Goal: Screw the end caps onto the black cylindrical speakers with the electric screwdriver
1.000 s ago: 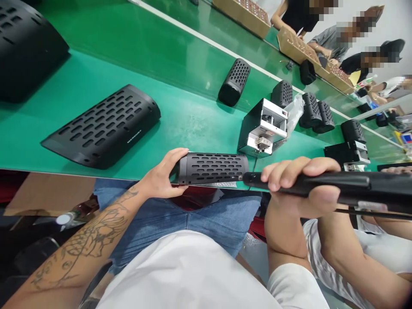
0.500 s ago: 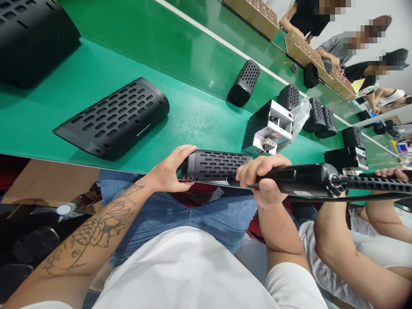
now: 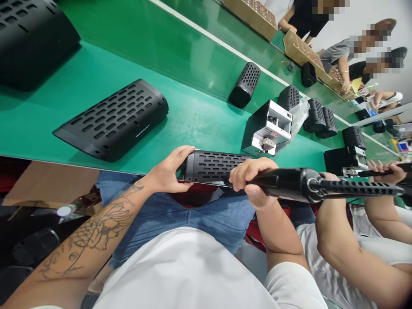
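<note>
A black speaker-like housing with slotted holes [image 3: 215, 165] lies on its side at the near table edge, in front of my lap. My left hand [image 3: 169, 171] is closed round its left end, thumb below and fingers above. In my right hand [image 3: 255, 182] is a black electric screwdriver [image 3: 288, 182], held nearly level. Its tip end points left, over the right part of the housing, and my fingers partly hide it. Whether the bit touches a screw cannot be seen. A second slotted housing [image 3: 116, 118] with white lettering lies to the left on the green table [image 3: 196, 120].
A black and silver screw feeder [image 3: 267, 128] stands just beyond my right hand. Further housings [image 3: 246, 83] stand towards the back, and a large one [image 3: 32, 43] is at far left. At right, a co-worker's hand [image 3: 391, 173] holds another screwdriver. Cardboard boxes [image 3: 302, 53] line the far side.
My right hand and the screwdriver have shifted left along the housing. My left hand stays put. The co-worker's screwdriver at the right has changed position, and people across the table moved their arms.
</note>
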Motion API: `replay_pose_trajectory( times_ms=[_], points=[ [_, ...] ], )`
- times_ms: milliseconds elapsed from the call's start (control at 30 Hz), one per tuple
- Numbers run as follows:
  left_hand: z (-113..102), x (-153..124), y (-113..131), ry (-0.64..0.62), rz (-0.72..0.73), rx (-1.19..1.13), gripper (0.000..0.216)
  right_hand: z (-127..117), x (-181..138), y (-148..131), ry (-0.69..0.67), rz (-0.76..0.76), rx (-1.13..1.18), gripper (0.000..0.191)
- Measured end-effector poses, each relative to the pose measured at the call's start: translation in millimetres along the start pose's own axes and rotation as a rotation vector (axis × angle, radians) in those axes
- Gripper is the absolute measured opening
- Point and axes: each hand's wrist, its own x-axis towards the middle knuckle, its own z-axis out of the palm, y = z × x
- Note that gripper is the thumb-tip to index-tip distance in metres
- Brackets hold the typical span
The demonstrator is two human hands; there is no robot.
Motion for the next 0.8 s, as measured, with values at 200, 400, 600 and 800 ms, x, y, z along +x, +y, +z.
replay_pose_trajectory(
  times_ms=[200,400,600,800],
  points=[
    [-2,2,2,0.023,0.051,-0.005,0.120,-42,21,-22,0.404,-0.125,-0.132,0.031],
    [-2,0,0,0.004,0.033,0.012,0.118,-140,55,9,0.824,-0.275,-0.652,0.036],
    [-2,-2,0,0.000,0.004,0.011,0.114,-163,47,35,0.872,-0.215,-0.547,0.042],
    [-2,1,3,-0.007,0.002,0.007,0.112,-126,39,4,0.814,-0.193,-0.505,0.035]
  ],
)
